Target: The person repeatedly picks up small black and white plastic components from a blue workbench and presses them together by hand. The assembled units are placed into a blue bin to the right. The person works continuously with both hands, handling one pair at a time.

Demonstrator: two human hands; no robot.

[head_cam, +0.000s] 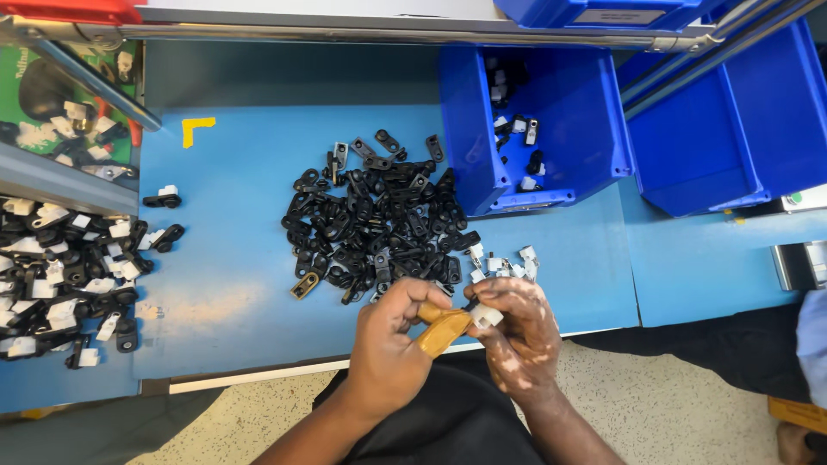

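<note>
A blue worktable (233,172) fills most of the frame, its near edge running across the lower middle above a speckled floor (672,405). At the upper right, two blue bins stand tilted toward the camera: the far-right bin (732,129) shows only its bare inside, while the middle bin (482,129) holds a scatter of small black and white parts. A metal rail (388,34) crosses the top of the picture.

In the centre of the table lies a heap of black brackets (370,228), with one brass-coloured bracket (304,286) at its lower left edge. Along the left edge of the frame sits a pile of black-and-white joined pieces (60,275), and two more such pieces lie apart just to its right. A small cluster of white clips (504,263) rests at the lower right of the black heap, just above the hands. A yellow corner mark (196,129) is stuck to the table at the upper left.

At the lower centre, over the table's near edge, the left hand (388,344) curls its fingers around a tan wooden tool (442,330), gripping it firmly. The right hand (521,331) pinches a white clip (487,316) between thumb and fingertips, held against the tip of the tool.
</note>
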